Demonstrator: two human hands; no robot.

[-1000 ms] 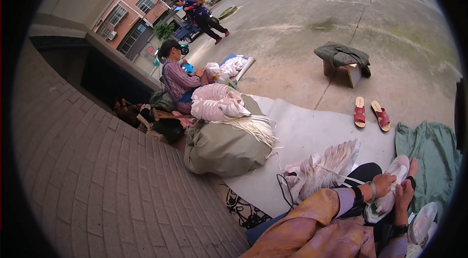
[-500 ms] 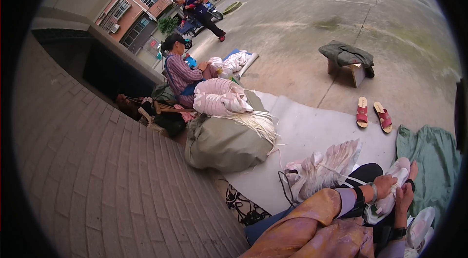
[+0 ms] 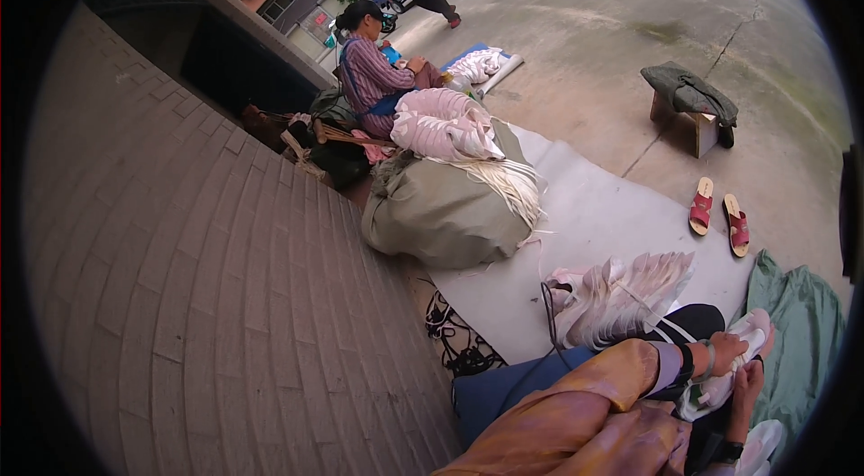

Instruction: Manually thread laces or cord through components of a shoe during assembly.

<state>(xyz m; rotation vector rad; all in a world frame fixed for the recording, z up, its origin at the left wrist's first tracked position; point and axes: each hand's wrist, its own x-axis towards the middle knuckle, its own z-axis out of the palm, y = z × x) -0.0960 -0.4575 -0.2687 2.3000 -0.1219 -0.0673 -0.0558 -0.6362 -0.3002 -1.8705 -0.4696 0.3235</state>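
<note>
At the lower right, my left hand (image 3: pixel 727 354) is closed on a white and pale pink shoe upper (image 3: pixel 752 327) that lies over my lap. Close below it, my right hand (image 3: pixel 746 382) grips the same upper, fingers pressed together at its side; its fingertips are partly hidden. A white lace (image 3: pixel 668 325) trails left from near my left hand. Beside my knee stands a row of stacked pink and white shoe uppers (image 3: pixel 621 296). Another pale upper (image 3: pixel 760 444) lies below my right forearm.
A grey sheet (image 3: pixel 589 197) covers the ground. On it, a large olive bundle (image 3: pixel 445 215) carries pink uppers (image 3: pixel 445 123) and white laces (image 3: pixel 504 184). Red sandals (image 3: pixel 701 206), a low stool (image 3: pixel 693 116) and green cloth (image 3: pixel 796 332) lie right. A seated person (image 3: pixel 371 71) works beyond; a brick wall (image 3: pixel 180 296) runs left.
The view has shifted, so the surroundings sit further right and mostly higher. Both hands stay on the shoe upper. The person in the background still stands by the vehicle.
</note>
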